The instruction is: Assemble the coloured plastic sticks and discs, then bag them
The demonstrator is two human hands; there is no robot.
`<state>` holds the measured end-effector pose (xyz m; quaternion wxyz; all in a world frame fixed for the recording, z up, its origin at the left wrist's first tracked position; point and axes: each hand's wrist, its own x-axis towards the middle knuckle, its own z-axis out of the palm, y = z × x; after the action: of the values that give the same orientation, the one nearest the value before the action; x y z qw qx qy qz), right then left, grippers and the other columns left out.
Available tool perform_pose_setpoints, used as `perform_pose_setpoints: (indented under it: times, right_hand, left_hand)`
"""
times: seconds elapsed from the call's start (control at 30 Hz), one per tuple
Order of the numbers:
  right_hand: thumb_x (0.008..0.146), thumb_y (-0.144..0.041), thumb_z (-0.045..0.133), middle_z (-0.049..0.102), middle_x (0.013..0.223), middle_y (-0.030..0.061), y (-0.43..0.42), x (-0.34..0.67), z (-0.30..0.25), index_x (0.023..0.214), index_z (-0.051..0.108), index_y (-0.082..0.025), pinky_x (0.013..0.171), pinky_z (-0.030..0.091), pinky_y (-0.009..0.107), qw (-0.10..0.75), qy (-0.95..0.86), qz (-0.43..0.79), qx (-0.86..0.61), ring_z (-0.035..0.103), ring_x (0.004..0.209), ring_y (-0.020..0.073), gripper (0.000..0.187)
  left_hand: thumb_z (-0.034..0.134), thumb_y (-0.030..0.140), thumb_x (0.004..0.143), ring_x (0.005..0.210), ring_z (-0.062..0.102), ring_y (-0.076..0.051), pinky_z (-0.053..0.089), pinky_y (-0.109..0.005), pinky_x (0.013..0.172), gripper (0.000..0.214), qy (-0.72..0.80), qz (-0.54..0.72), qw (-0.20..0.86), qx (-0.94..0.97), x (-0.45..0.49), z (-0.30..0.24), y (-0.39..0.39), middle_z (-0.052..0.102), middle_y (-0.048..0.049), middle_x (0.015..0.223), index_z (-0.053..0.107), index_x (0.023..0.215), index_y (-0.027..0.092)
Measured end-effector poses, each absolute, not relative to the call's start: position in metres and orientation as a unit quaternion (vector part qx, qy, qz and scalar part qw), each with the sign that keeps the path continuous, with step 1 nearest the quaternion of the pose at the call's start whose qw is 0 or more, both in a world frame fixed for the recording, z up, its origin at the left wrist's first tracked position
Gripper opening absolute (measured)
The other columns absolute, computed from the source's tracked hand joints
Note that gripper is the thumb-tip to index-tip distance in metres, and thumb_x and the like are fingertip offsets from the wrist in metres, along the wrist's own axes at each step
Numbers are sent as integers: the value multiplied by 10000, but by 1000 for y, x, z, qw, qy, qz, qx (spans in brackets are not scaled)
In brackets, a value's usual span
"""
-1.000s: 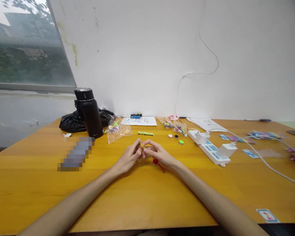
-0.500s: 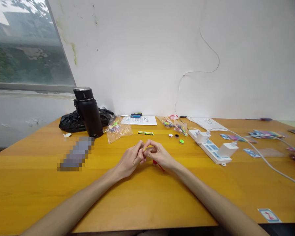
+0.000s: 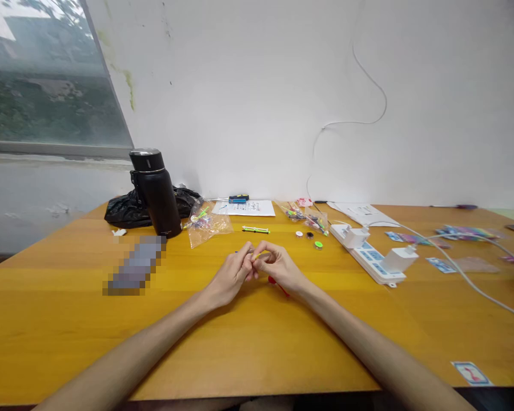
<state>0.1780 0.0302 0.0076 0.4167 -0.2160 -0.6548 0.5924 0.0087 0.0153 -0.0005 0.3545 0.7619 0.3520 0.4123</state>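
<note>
My left hand [image 3: 231, 277] and my right hand [image 3: 281, 269] meet above the middle of the table, fingertips pressed together. A small yellow piece [image 3: 257, 256] shows between the thumb and fingers of my right hand; most of it is hidden. The fingers of my left hand are curled closed against it, and what they grip is covered. Below my right hand lies a red piece with a thin stem [image 3: 280, 287] on the table. Beyond the hands rests a thin green, white and black stick-like part [image 3: 256, 230].
A black bottle [image 3: 156, 197] and black plastic bag [image 3: 122, 210] stand back left, near a blurred flat object [image 3: 137, 265]. Clear bags of parts [image 3: 209, 227], small discs [image 3: 318, 245] and papers [image 3: 252, 208] lie behind. At right is a power strip [image 3: 370, 260] with white cables [image 3: 462, 274].
Both hands stay together with little visible movement; the whole view shifts slightly. At the far right edge, another person's hand has drawn mostly out of view.
</note>
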Motion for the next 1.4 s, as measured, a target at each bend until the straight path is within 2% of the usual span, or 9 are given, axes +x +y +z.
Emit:
perform_pose_setpoints:
  times: [0.27,0.43,0.63,0.87,0.93,1.03,1.17,1.33,1.4]
  right_hand:
    - [827,-451,741,717,737,32,31,180,9,864,576,-197,615,488,253,420,-665,569,-239,685,668,167,305]
    - [869,-484,684,727,734,37,33,182,10,921,572,-200,640,465,253,386,-686,566,-246,671,689,161,310]
    - [908,-481,636,718,733,16,36,185,10,997,566,-218,644,446,248,398,-674,571,-246,606,649,132,286]
    - [911,-482,617,656,822,15,42,187,11,1099,624,-217,687,464,268,420,-678,542,-266,564,697,130,325]
    - [910,-472,614,647,840,10,43,187,10,1130,597,-233,668,466,267,436,-666,531,-290,557,693,130,325]
    - [909,-447,613,652,813,-2,42,189,10,1046,566,-237,619,457,254,445,-667,504,-322,550,665,127,255]
    - [917,-437,597,664,852,14,39,189,12,978,574,-213,635,462,249,435,-693,460,-345,582,723,136,233]
    - [928,-462,563,667,811,3,45,190,6,1038,578,-214,626,461,254,425,-695,447,-370,571,667,130,271]
    - [934,-492,535,664,755,5,52,193,1,976,579,-201,622,459,260,440,-676,441,-393,569,641,134,297]
  left_hand:
    - [255,536,1016,633,474,-133,365,-260,672,419,351,395,346,775,7,1,16,530,30,683,465,903,192]
    - [280,540,1011,640,499,-128,383,-249,657,408,307,393,393,773,1,2,21,561,22,702,456,887,193]
    - [403,508,995,632,508,-113,414,-209,570,308,306,411,445,735,1,5,20,589,6,799,468,1031,209]
    - [491,495,954,595,520,-102,458,-200,501,287,287,446,559,637,6,-8,32,578,-11,852,490,1014,214]
    - [503,450,945,592,508,-99,436,-190,482,244,296,439,582,617,6,-8,35,568,-5,842,504,1010,215]
    - [526,397,923,531,421,-67,324,-144,443,190,314,432,606,589,4,-6,37,500,33,750,521,969,212]
    - [547,437,929,460,272,-30,184,-137,425,233,300,436,617,582,4,-6,38,426,71,690,497,923,210]
    - [553,508,924,446,257,-35,192,-156,413,329,317,458,579,595,1,-9,44,387,78,644,467,848,200]
    - [562,514,915,444,268,-36,204,-154,414,339,339,481,558,585,0,-8,46,395,77,647,461,838,201]
